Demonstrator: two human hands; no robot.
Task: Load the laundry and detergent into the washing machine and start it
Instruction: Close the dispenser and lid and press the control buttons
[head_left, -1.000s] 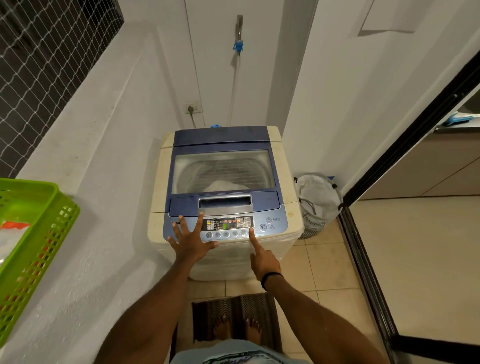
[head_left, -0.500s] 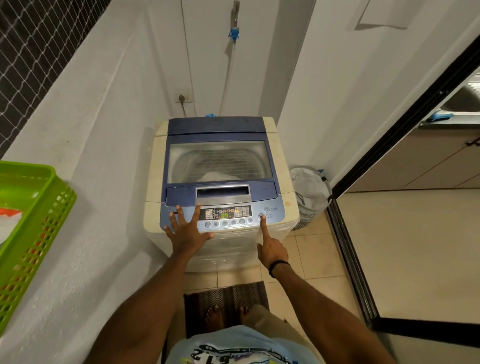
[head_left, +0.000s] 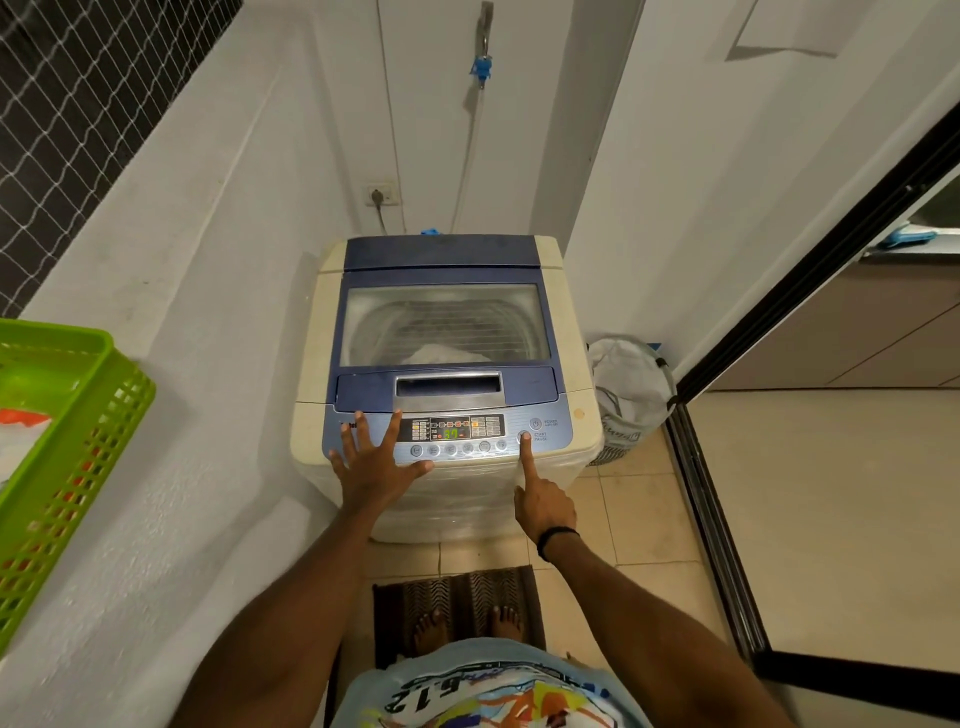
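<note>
Blue-and-cream plastic washing machine (head_left: 563, 332), top-loading, lid (head_left: 363, 387) closed, directly ahead of both hands. White laundry (head_left: 447, 355) in the drum, seen through the lid's window, beyond the fingertips; detergent not discernible.

Left hand (head_left: 376, 460) released, fingers spread flat on the left end of the control panel (head_left: 558, 444), grasping nothing, apparently as a brace.

Right hand (head_left: 543, 506) grasping nothing: index finger (head_left: 525, 457) straight, remaining fingers curled toward the palm, tip on the round start/pause button (head_left: 521, 434) at the panel's right end. Button straight ahead of the right knuckles, in line with the finger's long axis; power button (head_left: 535, 423) just beyond the fingertip. Right hand the nearer by far; left hand well apart, across the green-lit display (head_left: 452, 433).

Judged stage: loading done, start press in hand. Likely requirement: firm push along the finger's axis, no drift toward the power button.

Left of the left hand, a green basket (head_left: 119, 395) on the wall ledge; right of the right hand, a pale laundry bag (head_left: 631, 374) on the floor.
</note>
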